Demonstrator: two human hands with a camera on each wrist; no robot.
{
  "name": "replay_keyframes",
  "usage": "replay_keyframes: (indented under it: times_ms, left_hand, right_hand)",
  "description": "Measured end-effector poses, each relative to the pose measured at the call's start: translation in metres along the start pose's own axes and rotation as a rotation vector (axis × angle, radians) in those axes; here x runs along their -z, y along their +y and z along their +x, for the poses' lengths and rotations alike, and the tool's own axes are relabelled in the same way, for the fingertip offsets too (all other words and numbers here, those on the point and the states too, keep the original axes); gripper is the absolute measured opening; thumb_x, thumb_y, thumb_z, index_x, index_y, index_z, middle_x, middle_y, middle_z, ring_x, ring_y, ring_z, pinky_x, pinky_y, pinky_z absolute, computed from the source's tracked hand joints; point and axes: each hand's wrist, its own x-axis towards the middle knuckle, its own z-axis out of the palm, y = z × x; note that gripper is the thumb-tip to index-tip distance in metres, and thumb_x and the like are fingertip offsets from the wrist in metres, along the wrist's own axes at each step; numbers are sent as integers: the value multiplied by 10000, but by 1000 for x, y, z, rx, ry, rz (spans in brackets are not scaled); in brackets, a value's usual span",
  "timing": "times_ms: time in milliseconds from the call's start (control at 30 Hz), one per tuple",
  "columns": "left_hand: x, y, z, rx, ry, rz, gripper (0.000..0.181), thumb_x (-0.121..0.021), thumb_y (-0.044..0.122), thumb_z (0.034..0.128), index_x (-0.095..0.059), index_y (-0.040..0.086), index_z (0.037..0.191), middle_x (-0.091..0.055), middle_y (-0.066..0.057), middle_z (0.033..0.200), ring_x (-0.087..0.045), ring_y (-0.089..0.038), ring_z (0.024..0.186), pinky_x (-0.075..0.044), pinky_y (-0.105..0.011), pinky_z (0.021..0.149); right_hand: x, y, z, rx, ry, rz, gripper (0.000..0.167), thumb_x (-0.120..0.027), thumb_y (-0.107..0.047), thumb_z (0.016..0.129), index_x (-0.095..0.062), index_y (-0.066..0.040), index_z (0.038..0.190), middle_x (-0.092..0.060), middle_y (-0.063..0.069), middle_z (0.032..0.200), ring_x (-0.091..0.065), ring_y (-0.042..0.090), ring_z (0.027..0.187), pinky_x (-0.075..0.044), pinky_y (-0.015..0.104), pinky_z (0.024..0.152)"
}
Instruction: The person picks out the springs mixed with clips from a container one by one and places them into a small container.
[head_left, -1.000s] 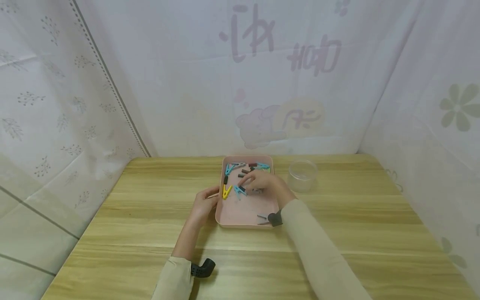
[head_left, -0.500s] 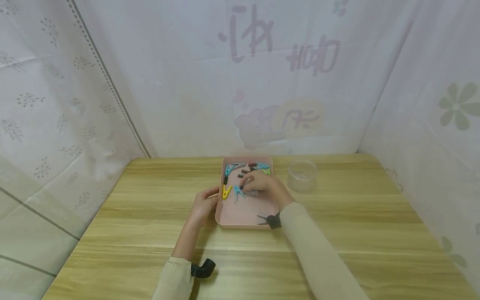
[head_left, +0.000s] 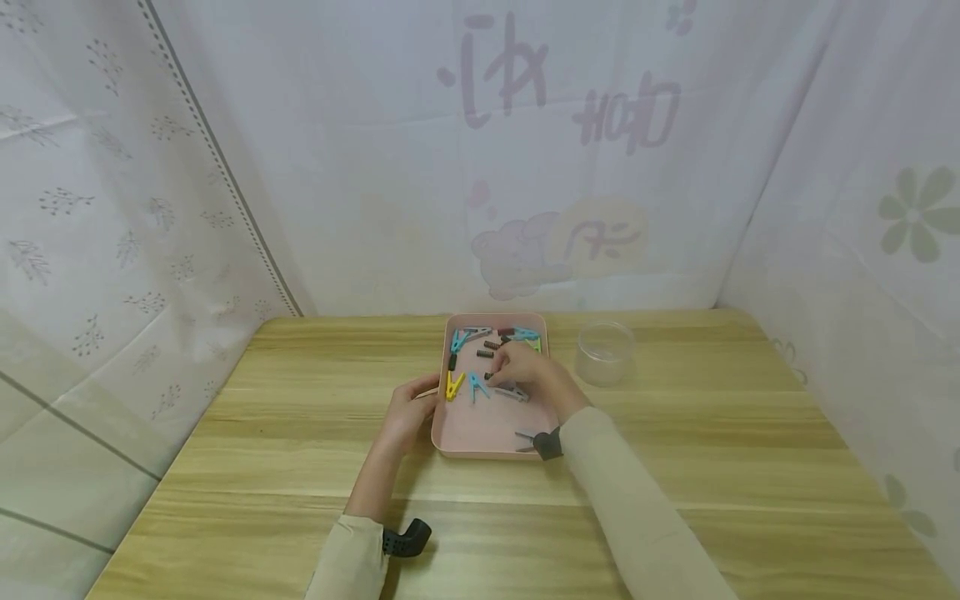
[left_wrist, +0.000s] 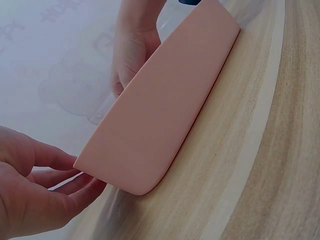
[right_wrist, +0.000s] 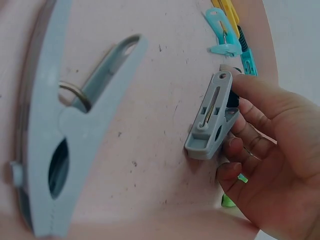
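Observation:
My left hand [head_left: 408, 408] rests against the left wall of a pink tray [head_left: 472, 454], its fingers fairly straight; the left wrist view shows its fingertips [left_wrist: 82, 175] at the tray's corner. Inside the tray, my right hand [head_left: 521, 367] pinches a small black spring [right_wrist: 233, 99], mostly hidden by fingers. Close by its fingertips lies a grey clothespin [right_wrist: 210, 120]. A light-blue clothespin [head_left: 477, 386] lies just left of that hand, and a yellow clothespin [head_left: 453, 386] sits along the left wall. Two dark springs [head_left: 485, 353] lie beyond the fingers.
Blue and grey clothespins [head_left: 459, 340] fill the tray's far left corner, with more [head_left: 525, 333] at the far right. Another grey clothespin [right_wrist: 50, 150] lies nearer the right wrist. A clear round container [head_left: 604, 354] stands right of the tray on the wooden table [head_left: 300, 400].
My right hand has drawn slightly right, and the small black spring has come away from the light-blue clothespin. More of the grey clothespin beneath the hand shows. The left hand stays in place.

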Motion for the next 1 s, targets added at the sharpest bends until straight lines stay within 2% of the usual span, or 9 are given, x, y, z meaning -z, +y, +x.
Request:
replay_keyframes:
  times_ms: [167,400,500,700,1000]
  left_hand:
    - [0,0,0,3,6,-2,441,-528,-61,1016,-527,-153,1447,-518,-349,1500,-574,-485,1347,-493,-523,1138]
    - [0,1,-2,-3,-2,4,445,-512,-59,1021,-515,-156,1455,-504,-354,1506,-577,-487,1340,-483,-538,1144]
    - [1,2,-4,1,-8,-6,453,-508,-59,1021,-508,-149,1465,-497,-351,1513,-571,-488,1344,-475,-545,1151]
    - [0,2,-3,-4,-5,-7,450,-506,-59,1025,-499,-162,1463,-494,-360,1511,-567,-496,1346,-476,-550,1148]
    - [1,1,-1,0,-8,-6,468,-513,-68,1017,-481,-168,1473,-481,-359,1526,-559,-493,1357,-471,-547,1153]
  right_hand:
    - [-1,2,1,-5,6,3,163,-802,-179,927,-732,-34,955,-670,57,974,-555,174,892,-492,269,750]
    - [-1,5,1,4,1,-6,222,-782,-229,957,-743,-30,1047,-704,118,1114,-616,244,1043,-557,413,921]
    - [0,6,2,10,1,2,228,-778,-231,960,-742,-31,1064,-702,115,1112,-607,227,1010,-548,374,881]
    - [3,4,2,20,-20,25,239,-746,-220,985,-724,-14,1105,-699,102,1058,-603,164,836,-511,256,727]
    - [5,-1,-2,18,-25,22,264,-697,-219,1014,-694,-5,1170,-688,121,1074,-620,185,794,-509,264,704]
